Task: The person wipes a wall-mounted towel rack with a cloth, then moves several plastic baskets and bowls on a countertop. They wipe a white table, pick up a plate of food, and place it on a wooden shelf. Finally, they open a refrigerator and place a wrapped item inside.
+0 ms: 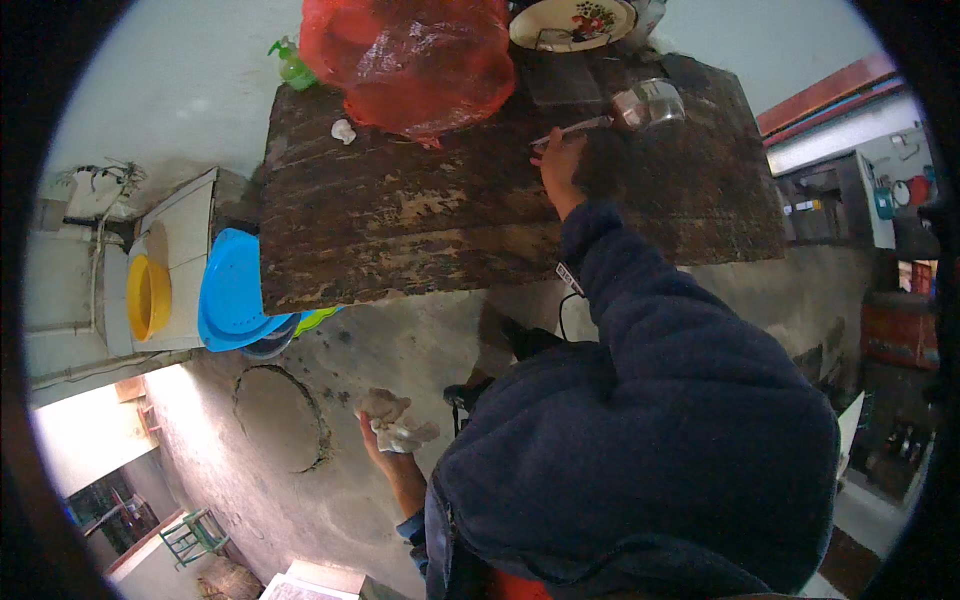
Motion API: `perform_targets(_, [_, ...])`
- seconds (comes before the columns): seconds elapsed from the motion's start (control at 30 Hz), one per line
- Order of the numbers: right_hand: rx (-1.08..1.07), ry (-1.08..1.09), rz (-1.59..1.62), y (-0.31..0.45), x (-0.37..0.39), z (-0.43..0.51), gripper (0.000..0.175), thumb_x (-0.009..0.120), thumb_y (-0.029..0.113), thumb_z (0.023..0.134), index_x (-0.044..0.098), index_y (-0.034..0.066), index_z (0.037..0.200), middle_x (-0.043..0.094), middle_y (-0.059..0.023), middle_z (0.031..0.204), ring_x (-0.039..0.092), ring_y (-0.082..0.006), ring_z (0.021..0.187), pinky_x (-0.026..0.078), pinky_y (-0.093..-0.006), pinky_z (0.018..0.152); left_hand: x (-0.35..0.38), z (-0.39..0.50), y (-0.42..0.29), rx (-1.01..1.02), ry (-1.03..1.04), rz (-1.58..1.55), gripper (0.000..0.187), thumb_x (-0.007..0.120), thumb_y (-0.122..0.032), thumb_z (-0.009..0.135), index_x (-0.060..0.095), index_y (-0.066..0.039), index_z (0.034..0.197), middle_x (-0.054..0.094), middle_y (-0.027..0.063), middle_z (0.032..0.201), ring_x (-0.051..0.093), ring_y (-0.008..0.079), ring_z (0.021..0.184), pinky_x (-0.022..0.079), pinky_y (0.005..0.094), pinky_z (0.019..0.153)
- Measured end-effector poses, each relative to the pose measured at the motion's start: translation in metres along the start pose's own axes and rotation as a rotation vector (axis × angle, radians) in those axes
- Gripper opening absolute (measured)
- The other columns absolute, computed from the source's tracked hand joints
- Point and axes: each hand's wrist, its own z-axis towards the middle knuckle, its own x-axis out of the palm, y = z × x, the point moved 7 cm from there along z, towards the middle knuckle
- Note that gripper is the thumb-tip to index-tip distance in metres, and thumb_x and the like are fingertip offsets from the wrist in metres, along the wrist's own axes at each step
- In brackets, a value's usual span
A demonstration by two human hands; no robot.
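Note:
My right hand (561, 166) is over the dark, worn wooden table (450, 225), with its fingers at a slim, light-coloured utensil (589, 125). That utensil points right, towards a clear glass jar (661, 103) lying or standing near the back. Its exact kind is too blurred to tell. Low and in front of the table, my left hand (384, 450) holds a crumpled whitish and tan cloth or paper wad (401, 424). A small white crumpled piece (343, 132) lies on the table's left part.
A red plastic bag (435, 67) fills the back of the table, beside a green pump bottle (294, 67) and an enamel plate (570, 26). Left of the table are a blue plastic basin (232, 289) and a yellow basin (150, 298). A green stool (193, 536) stands farther off.

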Motion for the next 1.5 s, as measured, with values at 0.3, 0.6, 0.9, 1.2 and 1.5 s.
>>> perform_targets(0.3, [-0.063, -0.023, 0.056, 0.020, -0.028, 0.018, 0.078, 0.045, 0.026, 0.094, -0.017, 0.0154, 0.140, 0.044, -0.0206, 0.126, 0.059, -0.0287, 0.072, 0.054, -0.0422, 0.053, 0.029, 0.001, 0.004, -0.009, 0.053, 0.049, 0.042, 0.043, -0.036, 0.091, 0.049, -0.004, 0.118, 0.055, 0.0136, 0.113, 0.055, 0.0294, 0.100, 0.045, 0.0435, 0.083])
perform_targets(0.6, [0.013, -0.050, 0.005, 0.020, -0.062, 0.050, 0.079, 0.047, 0.030, 0.093, -0.015, 0.0164, 0.141, 0.034, -0.0210, 0.135, 0.060, -0.0355, 0.080, 0.054, -0.0466, 0.054, 0.046, 0.008, 0.011, -0.023, 0.083, 0.024, 0.042, 0.043, -0.035, 0.091, 0.048, -0.004, 0.119, 0.053, 0.0137, 0.116, 0.052, 0.0300, 0.105, 0.046, 0.0437, 0.085])
perform_targets(0.9, [-0.146, -0.143, -0.045, 0.038, -0.084, 0.082, 0.047, 0.048, 0.021, 0.092, 0.017, 0.0084, 0.125, 0.050, -0.0177, 0.107, 0.060, -0.0287, 0.063, 0.051, -0.0378, 0.044, 0.064, 0.017, 0.022, -0.058, 0.080, 0.024, 0.048, 0.050, -0.039, 0.088, 0.050, -0.004, 0.120, 0.055, 0.0127, 0.117, 0.053, 0.0293, 0.104, 0.045, 0.0440, 0.086])
perform_targets(1.2, [-0.006, -0.121, -0.138, 0.042, -0.105, 0.163, 0.074, 0.049, 0.030, 0.092, -0.004, 0.0169, 0.143, 0.042, -0.0227, 0.127, 0.060, -0.0334, 0.074, 0.054, -0.0472, 0.057, 0.100, 0.024, 0.033, -0.080, 0.169, 0.071, 0.044, 0.044, -0.036, 0.091, 0.046, -0.002, 0.121, 0.053, 0.0150, 0.115, 0.053, 0.0310, 0.101, 0.045, 0.0456, 0.085])
perform_targets(1.5, [-0.111, -0.287, -0.442, 0.050, -0.121, 0.251, 0.066, 0.053, 0.031, 0.090, 0.021, -0.0041, 0.135, 0.058, -0.0201, 0.101, 0.061, -0.0332, 0.072, 0.050, -0.0433, 0.053, 0.105, 0.023, 0.033, -0.114, -0.151, 0.344, 0.048, 0.044, -0.038, 0.090, 0.047, -0.002, 0.122, 0.052, 0.0141, 0.117, 0.050, 0.0307, 0.106, 0.043, 0.0441, 0.087])
